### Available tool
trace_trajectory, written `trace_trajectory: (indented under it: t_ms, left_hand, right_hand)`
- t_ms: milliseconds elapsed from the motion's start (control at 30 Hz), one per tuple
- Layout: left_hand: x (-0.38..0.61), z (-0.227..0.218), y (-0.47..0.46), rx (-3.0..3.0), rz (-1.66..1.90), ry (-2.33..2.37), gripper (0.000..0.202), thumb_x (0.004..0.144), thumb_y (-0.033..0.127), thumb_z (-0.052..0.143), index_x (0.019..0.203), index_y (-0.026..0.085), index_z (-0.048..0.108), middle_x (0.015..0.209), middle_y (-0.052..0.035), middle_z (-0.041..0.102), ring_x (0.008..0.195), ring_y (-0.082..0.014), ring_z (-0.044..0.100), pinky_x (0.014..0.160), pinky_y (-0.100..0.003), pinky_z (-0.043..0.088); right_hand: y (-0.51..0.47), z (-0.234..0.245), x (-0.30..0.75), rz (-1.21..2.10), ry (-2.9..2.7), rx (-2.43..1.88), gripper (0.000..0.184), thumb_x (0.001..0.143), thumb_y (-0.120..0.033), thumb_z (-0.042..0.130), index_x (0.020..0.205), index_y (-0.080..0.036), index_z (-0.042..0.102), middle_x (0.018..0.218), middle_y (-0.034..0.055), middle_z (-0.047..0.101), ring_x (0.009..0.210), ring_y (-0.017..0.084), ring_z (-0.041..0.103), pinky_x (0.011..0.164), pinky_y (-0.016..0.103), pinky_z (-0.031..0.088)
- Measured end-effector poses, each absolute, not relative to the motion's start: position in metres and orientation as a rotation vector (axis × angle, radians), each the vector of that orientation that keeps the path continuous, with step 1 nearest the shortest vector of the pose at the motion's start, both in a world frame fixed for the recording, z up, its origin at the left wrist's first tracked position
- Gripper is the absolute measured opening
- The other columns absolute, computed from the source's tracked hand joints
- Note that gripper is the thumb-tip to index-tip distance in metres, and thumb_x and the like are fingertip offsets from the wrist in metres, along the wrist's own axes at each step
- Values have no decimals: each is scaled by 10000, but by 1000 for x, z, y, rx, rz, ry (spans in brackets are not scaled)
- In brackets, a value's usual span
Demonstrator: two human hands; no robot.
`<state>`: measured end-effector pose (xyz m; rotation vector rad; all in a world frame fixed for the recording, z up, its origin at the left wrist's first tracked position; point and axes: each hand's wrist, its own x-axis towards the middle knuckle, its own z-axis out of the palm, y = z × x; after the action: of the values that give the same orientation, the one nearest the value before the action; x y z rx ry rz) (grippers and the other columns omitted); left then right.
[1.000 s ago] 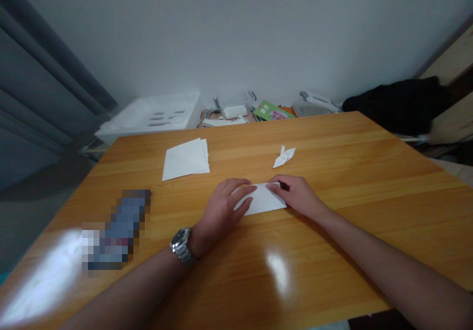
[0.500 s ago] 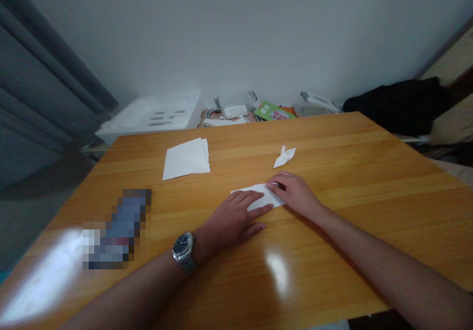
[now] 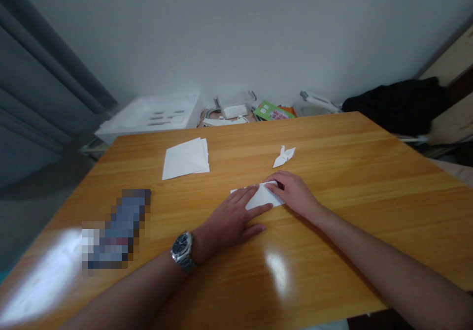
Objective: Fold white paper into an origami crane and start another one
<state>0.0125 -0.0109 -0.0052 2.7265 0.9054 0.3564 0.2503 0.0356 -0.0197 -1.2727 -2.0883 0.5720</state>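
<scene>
A folded white paper (image 3: 263, 196) lies flat on the wooden table (image 3: 332, 172) near the middle. My left hand (image 3: 231, 217), with a steel watch on its wrist, lies flat with fingers stretched out over the paper's left part. My right hand (image 3: 293, 193) rests on the paper's right end, its fingertips pressing down on the top edge. A small folded paper figure (image 3: 284, 156) sits farther back, beyond my right hand.
A stack of white paper sheets (image 3: 185, 158) lies at the back left of the table. A blurred-out object (image 3: 116, 229) sits at the front left. Behind the table are a white box (image 3: 151, 115), clutter and a black cloth (image 3: 399, 103).
My left hand slid toward me from on top of the paper and flattened, fingers now stretched along its left part. The right hand stayed put.
</scene>
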Motion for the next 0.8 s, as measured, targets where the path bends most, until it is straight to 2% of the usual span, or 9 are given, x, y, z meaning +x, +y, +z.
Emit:
trace_trajectory:
  t_ms: [200,333,567,700,800]
  left_hand:
    - [13,-5,-12,2726,351,910,519,986,513,494,1461,307,477,1609,-132,299,1473,-320,314,1182,-538,320]
    - [12,-8,-12,2727,358,942,532,976,531,502,1467,329,466,1628,-115,259,1476,-352,294,1166,-566,332]
    - [14,-6,-12,2741,340,947,543,966,545,511,1464,332,472,1621,-108,274,1464,-350,311,1170,-542,332]
    - [14,-5,-12,2756,328,947,542,974,553,488,1463,319,473,1612,-124,282,1467,-347,305,1168,-534,336]
    - [13,-5,-11,2757,325,977,560,971,564,485,1473,319,457,1600,-136,298,1463,-351,312,1156,-546,346]
  right_hand:
    - [37,-21,250,540,-2095,-1265,92,927,-227,640,867,-207,707,895,56,699,889,224,618,814,348,467]
    - [39,-22,250,520,-2101,-1269,82,916,-210,647,854,-213,701,879,51,689,884,227,604,809,354,454]
    - [42,-29,251,418,-2123,-1288,79,899,-226,679,973,-218,706,971,67,664,981,254,576,898,403,444]
    - [42,-30,252,368,-2127,-1256,49,902,-256,684,920,-218,709,967,68,627,967,250,577,888,405,457]
    - [42,-28,254,372,-2140,-1229,79,921,-273,662,956,-225,714,975,71,626,974,251,585,893,408,469]
